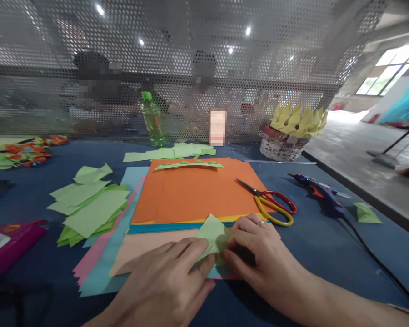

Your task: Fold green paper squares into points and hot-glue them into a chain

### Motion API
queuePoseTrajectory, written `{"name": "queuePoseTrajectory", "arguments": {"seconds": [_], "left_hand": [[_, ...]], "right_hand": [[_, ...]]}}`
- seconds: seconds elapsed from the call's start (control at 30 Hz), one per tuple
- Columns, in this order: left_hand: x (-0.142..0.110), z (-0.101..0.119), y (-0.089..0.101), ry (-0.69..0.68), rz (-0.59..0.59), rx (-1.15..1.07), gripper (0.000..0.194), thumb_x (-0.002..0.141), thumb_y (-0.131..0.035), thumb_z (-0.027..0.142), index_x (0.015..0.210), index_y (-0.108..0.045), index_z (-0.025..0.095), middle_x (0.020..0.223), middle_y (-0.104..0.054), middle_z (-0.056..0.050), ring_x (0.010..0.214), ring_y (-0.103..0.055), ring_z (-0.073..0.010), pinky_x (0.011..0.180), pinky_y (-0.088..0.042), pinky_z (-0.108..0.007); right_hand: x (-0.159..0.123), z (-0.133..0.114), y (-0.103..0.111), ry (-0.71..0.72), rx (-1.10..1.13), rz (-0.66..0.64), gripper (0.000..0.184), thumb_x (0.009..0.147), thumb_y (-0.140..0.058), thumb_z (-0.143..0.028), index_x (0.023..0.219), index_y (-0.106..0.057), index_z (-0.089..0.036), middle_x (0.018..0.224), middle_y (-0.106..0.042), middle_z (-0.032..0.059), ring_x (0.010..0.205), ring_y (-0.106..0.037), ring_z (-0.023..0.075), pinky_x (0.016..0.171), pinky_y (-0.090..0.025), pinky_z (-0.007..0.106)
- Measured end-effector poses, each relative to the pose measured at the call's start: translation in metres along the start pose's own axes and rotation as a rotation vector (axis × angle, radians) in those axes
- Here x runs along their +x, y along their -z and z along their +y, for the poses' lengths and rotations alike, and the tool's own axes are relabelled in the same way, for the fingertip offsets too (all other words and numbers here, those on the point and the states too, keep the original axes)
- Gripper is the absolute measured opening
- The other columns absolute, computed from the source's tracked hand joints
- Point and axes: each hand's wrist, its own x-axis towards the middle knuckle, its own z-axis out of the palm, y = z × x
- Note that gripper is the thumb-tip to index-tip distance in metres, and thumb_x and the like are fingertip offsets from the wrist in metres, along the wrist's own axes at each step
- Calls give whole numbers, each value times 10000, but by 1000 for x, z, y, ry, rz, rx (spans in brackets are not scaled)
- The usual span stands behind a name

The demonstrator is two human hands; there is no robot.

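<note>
A small light green paper piece, its corner pointing away from me, lies over the near edge of the stacked coloured sheets. My left hand presses and pinches its left side with bent fingers. On its right side, my right hand, with a ring on one finger, grips the edge between thumb and fingertips. Orange paper tops the stack, above blue, peach and pink sheets. A folded green paper strip rests along its far edge. Scissors with red and yellow handles lie on the right of the orange paper, blades slightly apart.
Loose green paper squares pile up at left, near a magenta device. A glue gun with a black cord lies right, beside a folded green piece. Behind stand a green bottle, a yellow-spiked container and a mesh panel.
</note>
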Motion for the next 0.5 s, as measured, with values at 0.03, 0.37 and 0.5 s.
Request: {"name": "queuePoseTrajectory", "arguments": {"seconds": [0.03, 0.37, 0.5], "left_hand": [[0, 1, 0, 5, -4, -1, 352, 1050, -343, 281, 1058, -691, 234, 957, -678, -47, 822, -658, -231, 719, -556, -353], [-7, 2, -4, 10, -49, 15, 327, 1038, -357, 252, 1120, -672, 224, 996, -674, -61, 875, -659, -274, 737, -573, -433], [-6, 3, -2, 9, -72, 18, 301, 1026, -380, 223, 1098, -672, 217, 1019, -670, -59, 872, -658, -262, 736, -574, -413]], "right_hand": [[1, 1, -1, 3, -6, 4, 171, 909, -663, -263, 751, -609, -223, 850, -627, 13, 859, -539, 202, 758, -373, 359], [3, -2, -2, -32, 40, 20, 180, 800, -769, -232, 697, -621, -226, 777, -613, -21, 842, -542, 189, 728, -331, 344], [2, -2, -2, -33, 54, 39, 158, 849, -730, -243, 722, -637, -233, 807, -627, -23, 846, -542, 181, 730, -321, 348]]}}
